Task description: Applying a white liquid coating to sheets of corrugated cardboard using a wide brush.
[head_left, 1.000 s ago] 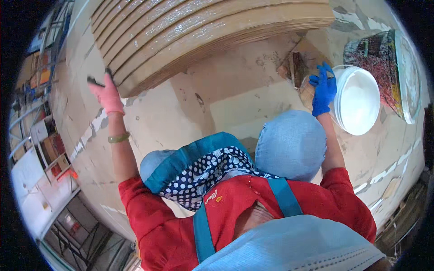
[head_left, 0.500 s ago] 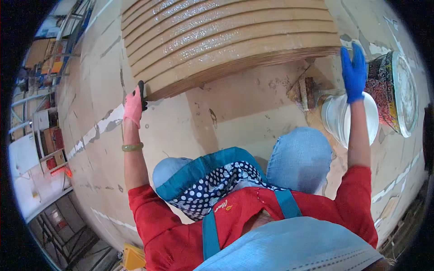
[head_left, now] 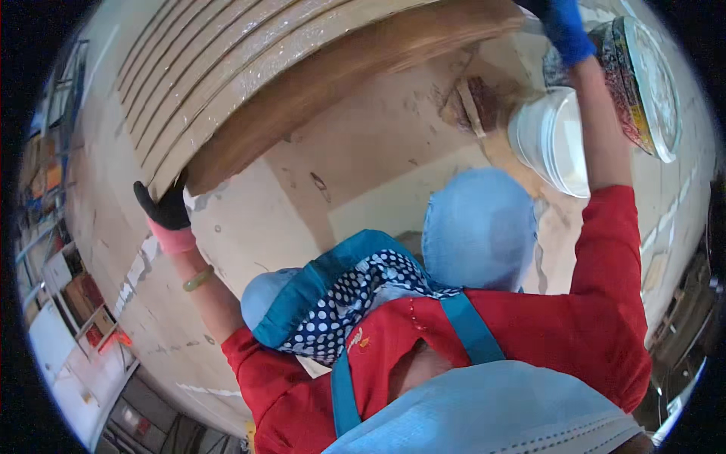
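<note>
A stack of brown cardboard sheets (head_left: 318, 83) fans out in overlapping steps, its top strips shiny and wet-looking. The near edge is lifted and bowed, showing the thick side of the pile. At its near left corner my left hand (head_left: 168, 210), in a pink glove with black fingers, is closed around the edge. My right hand (head_left: 566, 30), in a blue and black glove, grips the right end; the upper frame edge cuts off part of it.
A white bucket (head_left: 541, 136) stands below my right forearm, with a larger stained bucket (head_left: 643, 91) beyond it. A brush-like tool (head_left: 473, 106) lies left of the white bucket. Shelving (head_left: 57, 227) lines the far left, past the stained floor (head_left: 363, 166).
The stack's near edge has risen and tilted, exposing more of its side. My left hand has moved left and wrapped its corner; my right hand has gone up and inward to the right end.
</note>
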`<state>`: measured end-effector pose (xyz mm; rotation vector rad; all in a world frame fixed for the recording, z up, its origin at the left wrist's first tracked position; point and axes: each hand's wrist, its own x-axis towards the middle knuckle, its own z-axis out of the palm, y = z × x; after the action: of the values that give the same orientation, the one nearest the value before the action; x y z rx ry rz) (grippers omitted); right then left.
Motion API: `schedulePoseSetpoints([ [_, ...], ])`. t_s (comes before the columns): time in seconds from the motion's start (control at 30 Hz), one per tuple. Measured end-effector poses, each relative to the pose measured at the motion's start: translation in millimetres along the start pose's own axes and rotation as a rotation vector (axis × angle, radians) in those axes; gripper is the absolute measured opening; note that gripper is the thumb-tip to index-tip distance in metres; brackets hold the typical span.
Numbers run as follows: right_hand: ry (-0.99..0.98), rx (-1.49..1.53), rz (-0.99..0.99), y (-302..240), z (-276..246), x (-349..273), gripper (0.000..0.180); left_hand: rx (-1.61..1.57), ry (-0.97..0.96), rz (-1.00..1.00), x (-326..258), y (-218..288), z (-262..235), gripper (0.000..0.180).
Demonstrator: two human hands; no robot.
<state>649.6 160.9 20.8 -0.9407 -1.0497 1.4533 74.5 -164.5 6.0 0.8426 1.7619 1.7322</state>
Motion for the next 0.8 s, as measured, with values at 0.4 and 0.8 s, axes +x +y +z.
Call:
schedulePoseSetpoints([
  [0.4,0.418,-1.434,-0.391,35,-16,11,0.042,0.97,0.475,-0.061,27,-35,48,0.043],
  [0.8,0.255,-1.832,-0.471,49,-34,32,0.026,1.973,0.186,0.24,57,-86,-5,0.041],
])
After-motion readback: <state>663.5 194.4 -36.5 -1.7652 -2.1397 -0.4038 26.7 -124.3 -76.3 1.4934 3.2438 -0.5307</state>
